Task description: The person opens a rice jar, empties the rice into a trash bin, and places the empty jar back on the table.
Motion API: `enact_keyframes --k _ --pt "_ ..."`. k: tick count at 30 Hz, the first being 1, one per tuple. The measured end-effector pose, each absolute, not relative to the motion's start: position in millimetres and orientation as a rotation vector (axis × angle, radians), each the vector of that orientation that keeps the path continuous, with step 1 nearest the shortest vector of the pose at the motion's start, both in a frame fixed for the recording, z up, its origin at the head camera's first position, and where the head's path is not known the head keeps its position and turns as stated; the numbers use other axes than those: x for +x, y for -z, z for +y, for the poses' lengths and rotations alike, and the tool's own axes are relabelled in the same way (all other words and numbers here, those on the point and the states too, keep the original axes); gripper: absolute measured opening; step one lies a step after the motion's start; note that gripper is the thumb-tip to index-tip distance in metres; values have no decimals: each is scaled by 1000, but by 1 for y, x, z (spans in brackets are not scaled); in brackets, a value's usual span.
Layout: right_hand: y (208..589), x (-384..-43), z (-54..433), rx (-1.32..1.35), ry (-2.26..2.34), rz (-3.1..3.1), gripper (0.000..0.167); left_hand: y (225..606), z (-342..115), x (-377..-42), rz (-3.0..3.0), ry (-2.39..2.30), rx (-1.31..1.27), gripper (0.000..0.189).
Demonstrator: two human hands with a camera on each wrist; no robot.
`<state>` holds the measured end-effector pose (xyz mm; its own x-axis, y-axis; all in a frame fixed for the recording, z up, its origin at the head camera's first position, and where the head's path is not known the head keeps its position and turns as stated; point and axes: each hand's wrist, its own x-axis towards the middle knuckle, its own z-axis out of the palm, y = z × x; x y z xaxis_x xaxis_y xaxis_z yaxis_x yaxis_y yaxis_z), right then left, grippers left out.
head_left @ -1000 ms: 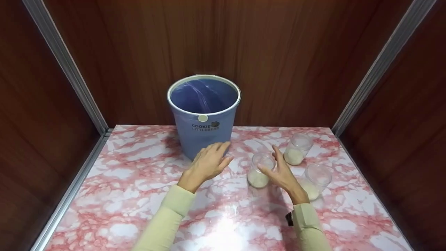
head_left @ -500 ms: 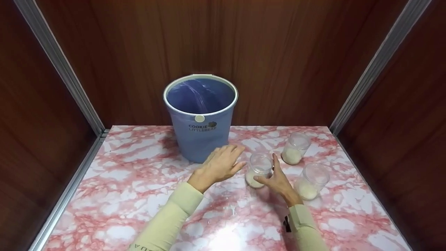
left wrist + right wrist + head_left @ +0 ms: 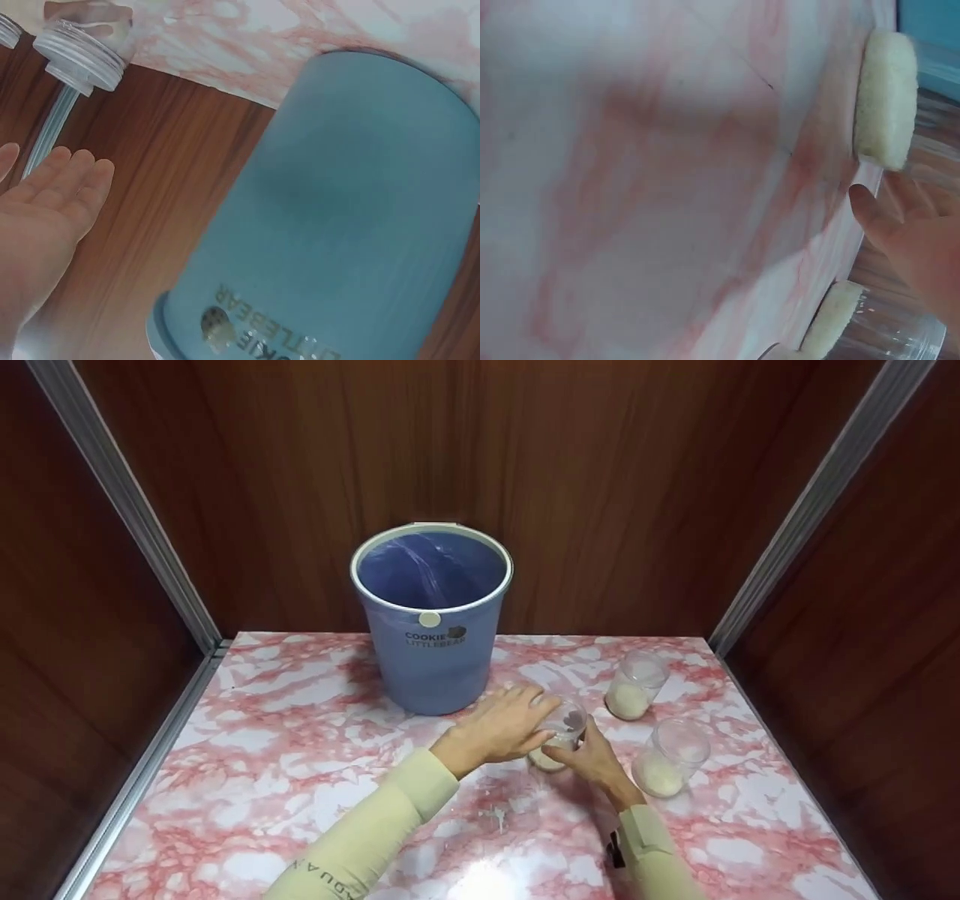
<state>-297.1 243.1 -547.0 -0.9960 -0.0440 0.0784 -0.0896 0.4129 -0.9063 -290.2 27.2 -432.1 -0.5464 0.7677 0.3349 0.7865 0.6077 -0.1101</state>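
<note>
One clear jar [image 3: 568, 727] with a pale filling [image 3: 549, 762] stood upright on the marbled table [image 3: 285, 810], between both hands in the head view. The right hand [image 3: 598, 759] reached round its right side, thumb across the front, presumably to steady it. The left hand [image 3: 504, 727] lay over the mouth, perhaps because the lower wall was taken. A rear jar [image 3: 636, 686] and an outer jar [image 3: 671, 757] stood apart, which left reaching space; the blue bin [image 3: 435, 675] stood beyond the left hand.

In the left wrist view, the left fingers [image 3: 73, 186] were loosely extended and holding nothing, the jar's threaded mouth [image 3: 82, 64] just past their tips.

In the right wrist view, the right thumb [image 3: 877, 221] lay just beside the jar's filled base, the other fingers by its clear wall; whether they pressed on it, I couldn't tell.
</note>
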Motion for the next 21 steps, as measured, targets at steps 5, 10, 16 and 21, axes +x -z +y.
enact_keyframes --k 5,10,16,21 --pt "546 -297 243 159 -1605 -2607 77 432 32 -290 -2512 47 -1255 55" --pt "523 -282 235 376 -1651 -2642 77 427 31 -289 -2444 75 -1272 57" --pt "486 -259 236 785 -1721 -2658 79 417 28 -288 -2225 224 -1415 52" --pt "468 -247 247 1139 -1917 -2468 68 405 27 -278 -2021 351 -1639 47"
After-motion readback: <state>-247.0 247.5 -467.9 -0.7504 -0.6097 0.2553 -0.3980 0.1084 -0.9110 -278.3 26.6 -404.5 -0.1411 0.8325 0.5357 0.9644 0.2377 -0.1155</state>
